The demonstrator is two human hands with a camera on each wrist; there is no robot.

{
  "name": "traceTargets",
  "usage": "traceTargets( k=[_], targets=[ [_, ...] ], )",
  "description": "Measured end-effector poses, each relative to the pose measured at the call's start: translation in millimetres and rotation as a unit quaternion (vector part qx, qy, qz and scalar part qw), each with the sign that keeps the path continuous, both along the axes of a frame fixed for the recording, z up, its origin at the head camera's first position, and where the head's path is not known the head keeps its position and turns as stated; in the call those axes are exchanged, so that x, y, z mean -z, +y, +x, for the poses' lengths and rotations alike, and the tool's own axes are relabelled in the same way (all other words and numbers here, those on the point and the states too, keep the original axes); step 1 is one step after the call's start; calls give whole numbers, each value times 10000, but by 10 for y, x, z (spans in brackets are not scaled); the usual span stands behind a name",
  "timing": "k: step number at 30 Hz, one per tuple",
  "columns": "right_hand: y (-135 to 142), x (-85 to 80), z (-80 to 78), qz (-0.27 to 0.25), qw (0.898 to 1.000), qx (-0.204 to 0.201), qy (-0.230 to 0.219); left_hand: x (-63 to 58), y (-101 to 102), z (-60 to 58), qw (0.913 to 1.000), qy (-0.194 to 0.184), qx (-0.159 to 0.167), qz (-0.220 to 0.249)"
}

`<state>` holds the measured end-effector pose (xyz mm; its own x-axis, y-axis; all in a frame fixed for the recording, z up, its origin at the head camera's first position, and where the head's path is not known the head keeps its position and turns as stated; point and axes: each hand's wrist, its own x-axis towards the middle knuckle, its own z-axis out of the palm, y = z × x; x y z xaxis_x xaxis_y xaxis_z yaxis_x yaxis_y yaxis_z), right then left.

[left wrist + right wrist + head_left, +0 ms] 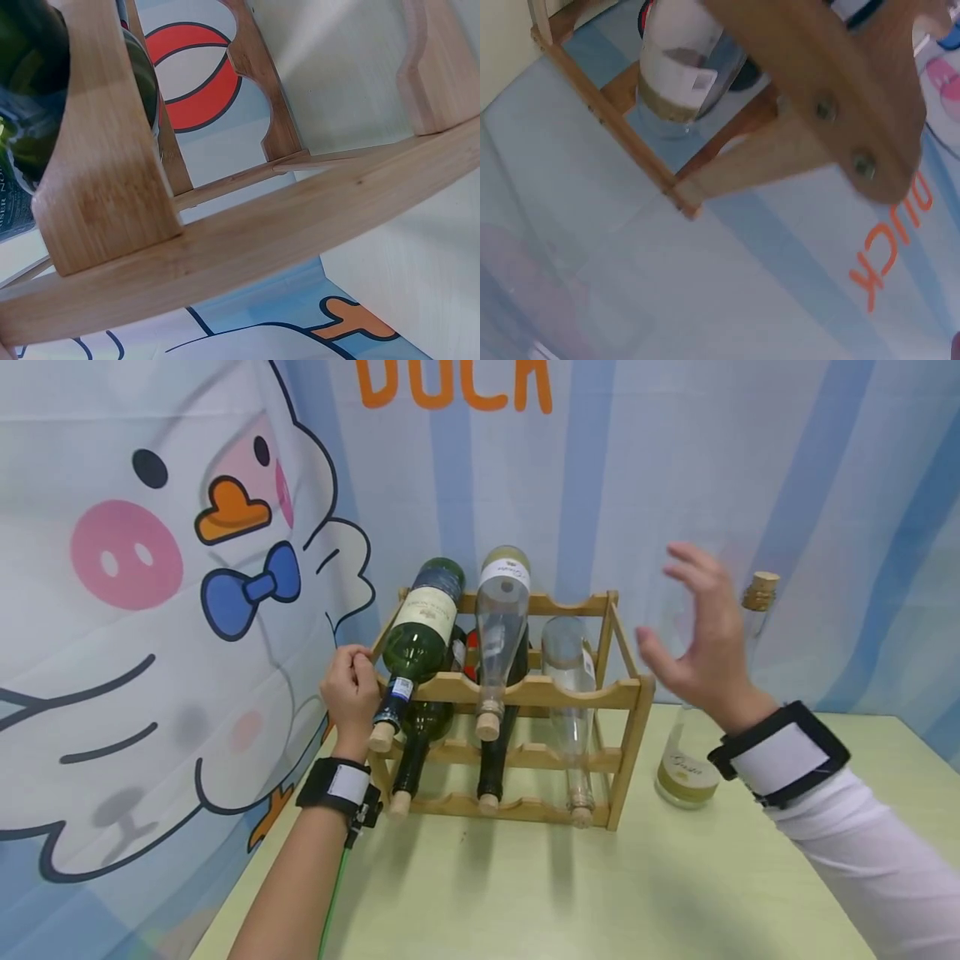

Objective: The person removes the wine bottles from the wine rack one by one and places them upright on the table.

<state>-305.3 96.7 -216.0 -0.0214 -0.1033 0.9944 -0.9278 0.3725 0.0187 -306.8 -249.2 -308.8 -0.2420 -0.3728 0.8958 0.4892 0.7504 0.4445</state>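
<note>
My left hand grips the left front corner of a wooden wine rack, its fingers curled. Beside that hand a green wine bottle lies in the rack's top row, corked neck toward me. My right hand is raised to the right of the rack, thumb and fingers spread, holding nothing. Behind it and partly hidden, a clear corked bottle stands upright on the table. In the left wrist view the rack's side rail runs across; the right wrist view shows a blurred rack corner.
In the rack's top row there is also a clear bottle. Another clear bottle and some dark ones lie lower down. A printed cloth hangs behind the pale table and along its left side.
</note>
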Motion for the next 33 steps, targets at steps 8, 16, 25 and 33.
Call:
traceTargets(
  k=[8, 16, 25, 33],
  targets=[
    [-555, 264, 92, 3309, 9434, 92, -200, -8, -12, -1, 10000, -75, 24, 39],
    [-900, 341, 36, 4537, 8830, 1081, -529, 12, -4, -2, 10000, -72, 22, 24],
    [-1077, 496, -72, 4378, 8896, 1302, -44, 18, 16, 9, 9999, -117, 21, 41],
    [-1095, 581, 2, 3662, 9243, 917, 564, 19, -8, 5, 9999, -113, -26, 59]
  ],
)
